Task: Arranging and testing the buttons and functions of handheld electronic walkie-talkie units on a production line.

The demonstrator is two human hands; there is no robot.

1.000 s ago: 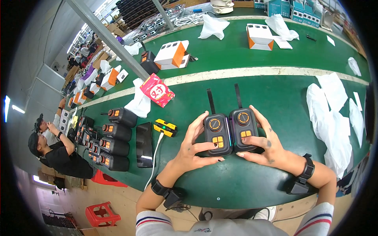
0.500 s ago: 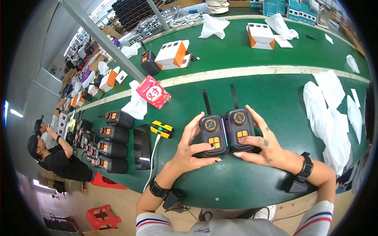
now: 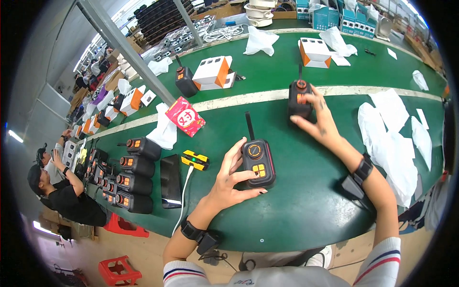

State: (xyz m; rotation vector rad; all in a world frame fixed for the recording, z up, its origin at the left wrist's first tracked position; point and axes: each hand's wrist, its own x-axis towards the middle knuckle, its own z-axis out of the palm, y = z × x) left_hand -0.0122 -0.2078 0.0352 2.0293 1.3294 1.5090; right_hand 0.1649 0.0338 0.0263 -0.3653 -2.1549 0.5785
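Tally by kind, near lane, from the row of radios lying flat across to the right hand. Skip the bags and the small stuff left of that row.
Row radios: 4
Near radio, held by left hand: 1
Far radio, held by right hand: 1
Red packet: 1
Yellow-and-black device: 1
Black flat slab: 1
Total: 9

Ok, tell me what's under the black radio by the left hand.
The black radio lies flat on the green table, the left hand holding its side. Nothing else shows beneath it; the surface directly under is covered.
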